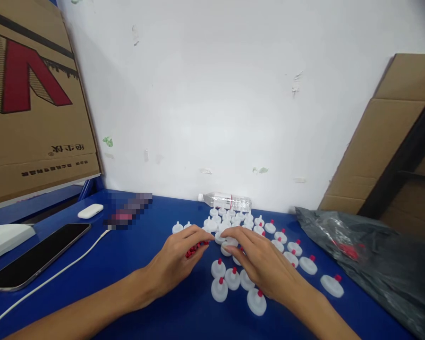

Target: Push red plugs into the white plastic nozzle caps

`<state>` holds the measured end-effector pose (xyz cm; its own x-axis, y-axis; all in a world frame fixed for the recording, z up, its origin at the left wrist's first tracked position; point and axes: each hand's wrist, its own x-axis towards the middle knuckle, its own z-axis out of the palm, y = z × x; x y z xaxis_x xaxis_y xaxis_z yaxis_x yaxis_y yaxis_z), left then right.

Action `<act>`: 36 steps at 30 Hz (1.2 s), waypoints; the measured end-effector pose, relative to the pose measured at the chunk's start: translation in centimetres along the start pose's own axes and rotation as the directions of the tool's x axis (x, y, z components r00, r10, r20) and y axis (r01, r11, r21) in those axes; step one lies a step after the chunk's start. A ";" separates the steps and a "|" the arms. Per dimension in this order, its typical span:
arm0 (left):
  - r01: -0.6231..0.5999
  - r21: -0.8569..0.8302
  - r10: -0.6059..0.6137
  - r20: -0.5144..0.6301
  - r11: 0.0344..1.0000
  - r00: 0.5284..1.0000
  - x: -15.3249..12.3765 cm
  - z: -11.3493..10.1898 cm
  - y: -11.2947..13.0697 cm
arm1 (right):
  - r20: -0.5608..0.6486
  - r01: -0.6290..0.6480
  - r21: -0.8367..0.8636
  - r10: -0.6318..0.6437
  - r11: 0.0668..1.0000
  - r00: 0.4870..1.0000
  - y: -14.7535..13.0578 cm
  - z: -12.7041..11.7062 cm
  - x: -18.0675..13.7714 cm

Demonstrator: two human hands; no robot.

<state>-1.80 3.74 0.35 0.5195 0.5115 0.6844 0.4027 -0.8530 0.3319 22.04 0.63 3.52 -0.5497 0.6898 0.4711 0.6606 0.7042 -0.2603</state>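
Note:
My left hand (pixel 184 250) is curled around several small red caps (pixel 194 250), which show between its thumb and fingers. Close to its fingertips, my right hand (pixel 258 255) has thumb and fingers bent about a white plastic disc (pixel 227 248) with a nozzle side partly hidden by the fingers. Around both hands lie many such white discs. Those in front and to the right, like one white disc (pixel 219 291), wear red caps on their nozzles. Farther back, bare-nozzled discs (pixel 209 224) stand close together.
A clear plastic bottle (pixel 228 200) lies against the wall behind the discs. At left are a phone (pixel 35 255), a white cable (pixel 71 263) and a small white case (pixel 90 211). A dark plastic bag (pixel 375 264) covers the right edge of the blue table (pixel 134 316). Cardboard (pixel 371 146) stands beyond it.

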 end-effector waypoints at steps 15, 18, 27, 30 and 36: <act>-0.091 -0.083 0.086 -0.061 0.992 0.994 0.1 -0.2 0.7 | -0.135 0.104 0.046 -0.097 0.994 0.986 -0.2 1.4 -0.6; -0.024 -0.049 0.024 -0.003 0.999 1.000 0.0 0.0 0.3 | -0.167 0.106 0.082 -0.091 0.991 0.982 -0.4 1.5 -0.5; 0.095 -0.079 -0.081 0.160 0.992 0.984 0.0 -0.8 1.8 | -0.253 0.213 0.087 -0.185 0.973 0.950 -2.0 1.8 0.0; 0.117 -0.142 -0.089 0.184 0.983 0.979 -0.3 -0.8 1.7 | -0.265 0.219 0.085 -0.190 0.972 0.945 -2.2 2.2 -0.1; 0.100 -0.098 -0.082 0.170 0.990 0.982 0.3 -0.8 1.9 | -0.212 0.213 0.081 -0.192 0.974 0.958 -2.2 1.7 0.1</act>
<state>-1.51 2.24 1.74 0.6051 0.5901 0.5344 0.3769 -0.8036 0.4606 19.68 -0.54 2.72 -0.5448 0.4901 0.6804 0.4848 0.8462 -0.2213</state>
